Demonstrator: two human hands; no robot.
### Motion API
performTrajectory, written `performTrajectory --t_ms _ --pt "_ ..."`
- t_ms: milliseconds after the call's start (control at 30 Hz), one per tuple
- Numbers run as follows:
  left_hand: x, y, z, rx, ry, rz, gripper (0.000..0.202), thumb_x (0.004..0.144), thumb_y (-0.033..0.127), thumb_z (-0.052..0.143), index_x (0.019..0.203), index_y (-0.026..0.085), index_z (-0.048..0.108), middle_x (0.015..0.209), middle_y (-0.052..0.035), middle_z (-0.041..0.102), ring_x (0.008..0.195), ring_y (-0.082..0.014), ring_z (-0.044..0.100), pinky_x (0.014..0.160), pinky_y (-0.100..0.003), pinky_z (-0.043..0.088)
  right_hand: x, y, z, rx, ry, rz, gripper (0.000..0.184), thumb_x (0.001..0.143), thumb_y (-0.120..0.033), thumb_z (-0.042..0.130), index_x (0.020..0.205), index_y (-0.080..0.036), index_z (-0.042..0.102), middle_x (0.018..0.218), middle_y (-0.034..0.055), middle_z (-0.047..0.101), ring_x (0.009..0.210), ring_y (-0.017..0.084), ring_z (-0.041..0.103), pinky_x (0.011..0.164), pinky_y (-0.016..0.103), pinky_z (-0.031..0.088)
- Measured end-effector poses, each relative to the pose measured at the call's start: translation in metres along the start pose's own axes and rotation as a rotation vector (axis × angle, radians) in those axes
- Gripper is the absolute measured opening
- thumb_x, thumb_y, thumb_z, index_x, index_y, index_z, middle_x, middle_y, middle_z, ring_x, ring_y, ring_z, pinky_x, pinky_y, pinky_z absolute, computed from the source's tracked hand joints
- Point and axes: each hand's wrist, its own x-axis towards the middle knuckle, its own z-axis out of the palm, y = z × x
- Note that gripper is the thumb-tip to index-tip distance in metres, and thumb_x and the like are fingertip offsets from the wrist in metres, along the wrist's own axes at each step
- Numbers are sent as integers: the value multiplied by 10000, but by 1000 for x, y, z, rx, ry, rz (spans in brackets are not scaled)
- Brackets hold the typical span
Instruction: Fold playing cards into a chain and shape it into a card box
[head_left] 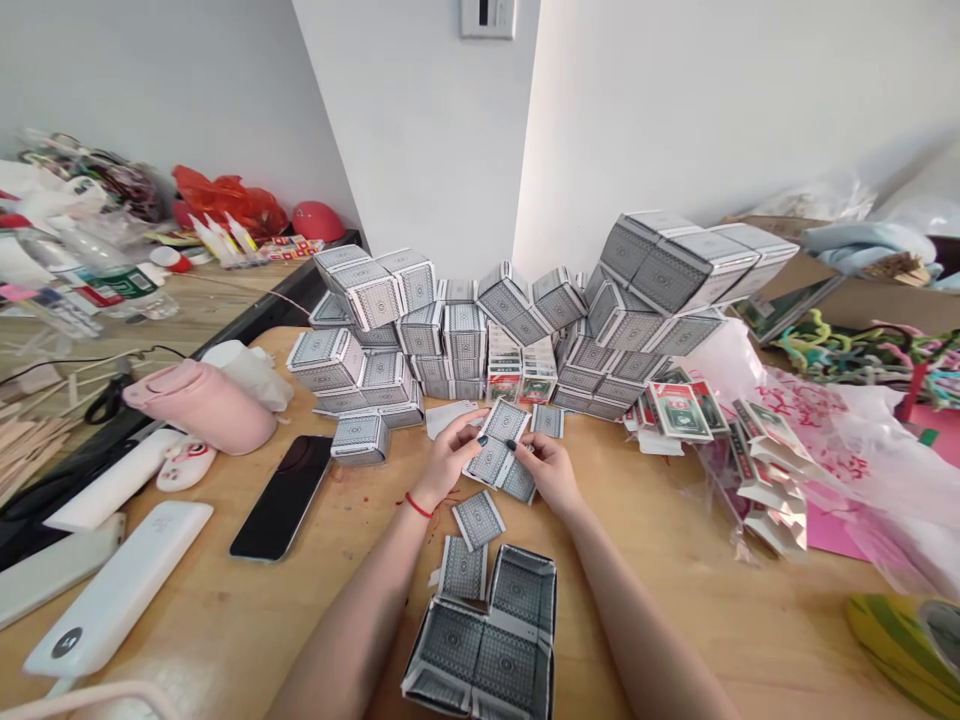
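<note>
Folded playing-card piece [495, 450] sits between both hands, centre of the table, a few card panels joined at angles, long axis running upper right to lower left, with one panel kicking out lower right. Left hand [448, 458] is on its left side, fingertips [474, 424] bent in and pinching the upper panel's edge. Right hand [546, 470] is on its lower right, fingers [519, 450] curled together and pressing on the lower panels; exact contact is partly hidden. Neither hand is clearly nearer overall, but the left has the upper end and the right the lower. Upright loose card [547, 421] stands just right of the top end, white slip [450, 418] just left. Below the hands: loose card [478, 520], another card [463, 568], then a larger folded card box [480, 640]. Behind: wall of stacked card cubes [450, 340]. Left on the wooden table [660, 600]: small card cube [360, 438], black phone [283, 497], pink flask [201, 405]. Right: red-printed cards [679, 410] on a plastic bag [817, 440].
</note>
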Motion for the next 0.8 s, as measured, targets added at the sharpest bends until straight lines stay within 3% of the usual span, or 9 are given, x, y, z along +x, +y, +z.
performTrajectory --t_ms 167,333,433,500,600,800 --pt "5 -2 -8 231 -17 -24 490 749 220 498 1234 197 431 731 1 575 566 -95 460 538 -218 387 2 -2 -3 -24 132 -40 318 719 -472 547 697 -170 644 644 4 595 618 139 493 576 239 367" --pt "6 -3 -8 377 58 16 438 751 165 446 1185 189 502 966 -44 618 757 -129 565 677 -256 466 6 4 -8 112 285 3 269 655 -432 625 729 -174 639 679 11 611 617 143 509 570 252 392" --pt "7 -5 -9 397 122 59 394 757 143 427 1128 179 555 1157 -54 577 1047 -167 526 908 -310 414 7 6 -9 286 281 20 267 616 -376 669 803 -194 616 707 -3 604 603 133 520 564 260 431" --pt "8 -7 -12 402 172 73 375 766 142 412 1101 177 576 1201 -50 556 1136 -169 475 992 -330 348 7 4 -9 382 266 19 364 601 -333 685 932 -221 584 725 -15 600 603 133 527 545 264 450" --pt "11 -12 -17 395 240 69 379 773 149 395 1104 174 577 1203 -51 557 1144 -167 476 1016 -340 326 7 2 -11 422 257 20 485 599 -305 686 1055 -230 542 665 -34 579 527 117 497 469 250 434" --pt "12 -15 -19 373 253 69 365 766 138 405 1074 179 597 1182 -46 574 1131 -172 488 1010 -355 336 5 -2 -12 329 250 18 381 629 -344 659 968 -185 587 592 -25 578 429 98 457 404 241 392"
